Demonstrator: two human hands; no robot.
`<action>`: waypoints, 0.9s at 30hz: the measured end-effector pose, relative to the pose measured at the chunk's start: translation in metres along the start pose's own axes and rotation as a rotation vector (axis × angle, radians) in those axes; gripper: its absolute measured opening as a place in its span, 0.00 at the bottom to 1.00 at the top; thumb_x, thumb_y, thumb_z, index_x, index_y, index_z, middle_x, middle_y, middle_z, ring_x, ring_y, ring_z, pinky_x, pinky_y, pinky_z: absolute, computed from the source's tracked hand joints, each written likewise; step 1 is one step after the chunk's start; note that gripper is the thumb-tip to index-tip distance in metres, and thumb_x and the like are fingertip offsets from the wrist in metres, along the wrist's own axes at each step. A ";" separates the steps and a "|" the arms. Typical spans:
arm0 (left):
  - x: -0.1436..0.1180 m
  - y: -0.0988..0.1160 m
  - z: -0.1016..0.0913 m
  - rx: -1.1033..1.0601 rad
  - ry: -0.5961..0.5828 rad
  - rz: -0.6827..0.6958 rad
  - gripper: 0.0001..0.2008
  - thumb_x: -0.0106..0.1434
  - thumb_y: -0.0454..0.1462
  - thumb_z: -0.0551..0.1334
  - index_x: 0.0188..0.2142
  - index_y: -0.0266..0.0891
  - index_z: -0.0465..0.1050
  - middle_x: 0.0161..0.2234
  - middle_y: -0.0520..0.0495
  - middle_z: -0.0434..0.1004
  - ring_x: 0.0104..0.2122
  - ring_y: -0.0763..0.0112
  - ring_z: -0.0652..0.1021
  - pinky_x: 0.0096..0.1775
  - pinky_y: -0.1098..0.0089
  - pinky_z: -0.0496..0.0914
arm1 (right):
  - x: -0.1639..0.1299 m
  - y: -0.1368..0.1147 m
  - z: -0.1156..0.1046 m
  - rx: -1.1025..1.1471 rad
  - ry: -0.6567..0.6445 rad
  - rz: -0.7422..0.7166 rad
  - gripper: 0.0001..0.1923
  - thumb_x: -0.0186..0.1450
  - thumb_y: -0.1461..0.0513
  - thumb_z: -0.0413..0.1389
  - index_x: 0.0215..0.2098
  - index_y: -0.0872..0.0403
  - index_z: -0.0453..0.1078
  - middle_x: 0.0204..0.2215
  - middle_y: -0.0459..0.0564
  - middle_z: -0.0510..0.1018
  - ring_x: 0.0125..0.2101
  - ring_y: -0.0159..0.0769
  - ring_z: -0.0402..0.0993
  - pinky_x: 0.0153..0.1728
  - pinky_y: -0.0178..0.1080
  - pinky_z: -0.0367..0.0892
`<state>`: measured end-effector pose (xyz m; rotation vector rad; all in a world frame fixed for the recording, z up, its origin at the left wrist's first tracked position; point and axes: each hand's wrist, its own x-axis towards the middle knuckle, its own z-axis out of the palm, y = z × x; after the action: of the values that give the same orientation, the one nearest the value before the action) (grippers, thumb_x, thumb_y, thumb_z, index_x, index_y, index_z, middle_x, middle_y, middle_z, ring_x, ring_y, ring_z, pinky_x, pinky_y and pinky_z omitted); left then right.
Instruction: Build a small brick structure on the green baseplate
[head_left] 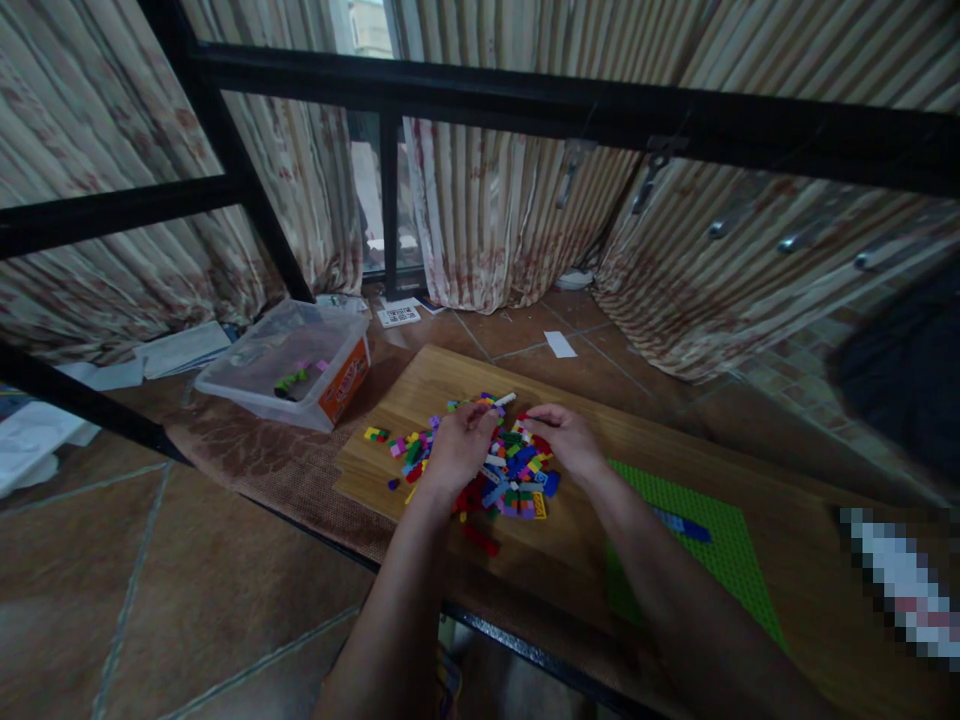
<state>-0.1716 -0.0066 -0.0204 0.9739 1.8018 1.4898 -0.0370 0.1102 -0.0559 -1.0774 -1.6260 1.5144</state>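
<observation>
A loose pile of colourful toy building bricks (517,470) lies on a wooden board (427,375). My left hand (465,435) is over the upper left of the pile, its fingers curled together beside a white brick (505,399). Whatever is between those fingertips is hidden. On the pile's right side, my right hand (566,440) has thumb and fingers drawn together close to some red bricks; I cannot make out what they pinch. Beneath my right forearm is a green studded baseplate (731,560), with a strip of blue bricks (694,529) on it.
A clear plastic bin (259,400) with an orange label stands left of the board, a few bricks inside. Black metal bars (480,85) cross in front of striped curtains (487,220). A white paper (559,344) lies behind the board. A pixelated patch (900,580) covers something at the right.
</observation>
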 end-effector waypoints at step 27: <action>-0.010 0.004 0.023 -0.356 -0.078 -0.142 0.10 0.54 0.40 0.62 0.23 0.37 0.67 0.18 0.56 0.63 0.18 0.80 0.62 0.23 0.75 0.55 | -0.045 -0.027 0.042 -0.011 0.092 -0.164 0.20 0.61 0.46 0.53 0.24 0.52 0.65 0.15 0.39 0.61 0.17 0.27 0.55 0.19 0.32 0.51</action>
<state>-0.1469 -0.0023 -0.0207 0.7018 1.4525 1.5889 -0.0578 0.0510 -0.0309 -0.9795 -1.6188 1.3330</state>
